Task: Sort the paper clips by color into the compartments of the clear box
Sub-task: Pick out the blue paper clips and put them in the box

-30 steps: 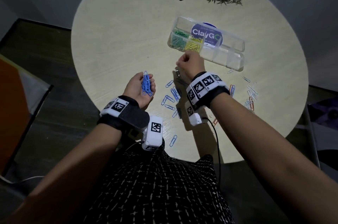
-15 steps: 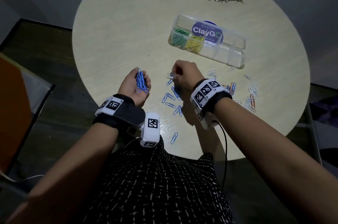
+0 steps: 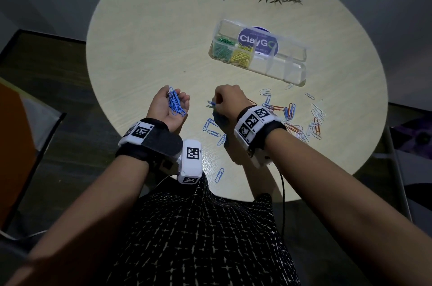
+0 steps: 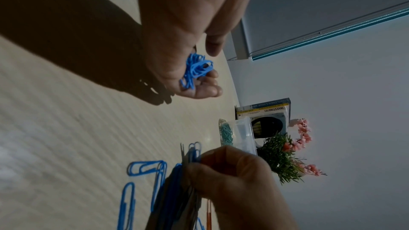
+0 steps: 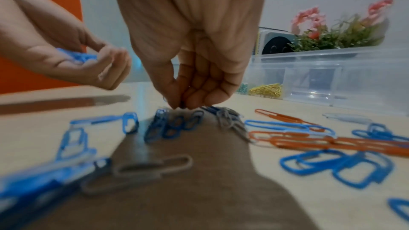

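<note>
left hand (image 3: 167, 108) cups a bunch of blue clips (image 3: 175, 104) in its upturned palm; right hand (image 3: 230, 101), just right, pinches blue clips (image 3: 211, 104) over the table (image 3: 145, 52).

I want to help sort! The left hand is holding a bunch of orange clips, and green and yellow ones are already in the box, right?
Almost. The clips in the left hand are blue clips, not orange, as the head view shows. Green clips and yellow clips are indeed in the clear box.

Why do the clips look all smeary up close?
Right wrist view: near blue clips are motion-blurred and the hand's shadow darkens the table. Left wrist view: sharper, with a long shadow. Head view: dim, edges dark.
</note>
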The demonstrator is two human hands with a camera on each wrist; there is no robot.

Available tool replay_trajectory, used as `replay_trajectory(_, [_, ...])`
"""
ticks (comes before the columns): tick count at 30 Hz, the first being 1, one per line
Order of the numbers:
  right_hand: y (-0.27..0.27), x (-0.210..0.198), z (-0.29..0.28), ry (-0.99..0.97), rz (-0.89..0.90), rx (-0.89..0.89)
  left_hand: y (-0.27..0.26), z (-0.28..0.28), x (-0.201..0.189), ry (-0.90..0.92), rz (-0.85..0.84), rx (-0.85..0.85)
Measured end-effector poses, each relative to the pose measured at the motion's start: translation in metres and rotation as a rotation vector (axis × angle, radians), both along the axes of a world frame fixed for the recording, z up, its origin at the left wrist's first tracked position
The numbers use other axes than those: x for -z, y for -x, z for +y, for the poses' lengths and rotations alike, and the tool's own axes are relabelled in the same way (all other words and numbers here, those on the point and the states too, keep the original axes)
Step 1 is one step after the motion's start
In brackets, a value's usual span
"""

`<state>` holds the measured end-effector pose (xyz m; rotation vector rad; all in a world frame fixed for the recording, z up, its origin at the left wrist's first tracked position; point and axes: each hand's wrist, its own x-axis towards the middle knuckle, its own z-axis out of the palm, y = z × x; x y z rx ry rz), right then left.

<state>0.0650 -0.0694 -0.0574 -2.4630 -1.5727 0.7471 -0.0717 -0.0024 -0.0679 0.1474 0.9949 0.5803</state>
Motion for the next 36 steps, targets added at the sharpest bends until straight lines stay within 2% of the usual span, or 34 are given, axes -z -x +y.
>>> replay_trajectory(2, [0.002,-0.007,0.003,-0.129,0.115,0.134,0.000,0.000,0.001,0.003,0.014,-0.017])
replay_trajectory(4, [0.008,-0.019,0.007,-0.271,0.215,0.193,-0.001,-0.003,0.001,0.001,0.029,-0.015])
replay_trajectory(8, [0.026,-0.038,0.011,-0.357,0.377,0.121,-0.005,-0.011,0.001,0.031,-0.058,-0.021])
replay_trajectory(10, [0.025,-0.039,0.011,-0.377,0.416,0.154,-0.007,-0.011,0.001,0.042,-0.078,-0.008])
replay_trajectory(13, [0.010,-0.031,0.005,-0.390,0.338,0.279,-0.007,-0.008,0.003,0.027,-0.051,0.048])
replay_trajectory(17, [-0.003,-0.007,-0.015,-0.142,0.096,0.351,-0.004,-0.005,0.004,0.017,-0.055,0.122])
replay_trajectory(21, [0.002,0.007,-0.030,0.050,0.043,0.352,-0.002,-0.008,0.003,-0.048,-0.033,0.114])
replay_trajectory(24, [0.008,0.011,-0.030,0.054,0.037,0.321,-0.001,-0.010,0.002,-0.072,-0.035,0.101])
replay_trajectory(29, [0.013,0.011,-0.026,0.075,0.033,0.310,0.006,-0.009,0.002,-0.011,-0.105,0.031])
replay_trajectory(36, [0.008,0.010,-0.034,0.026,-0.030,0.252,0.001,-0.014,0.003,-0.003,-0.060,0.058])
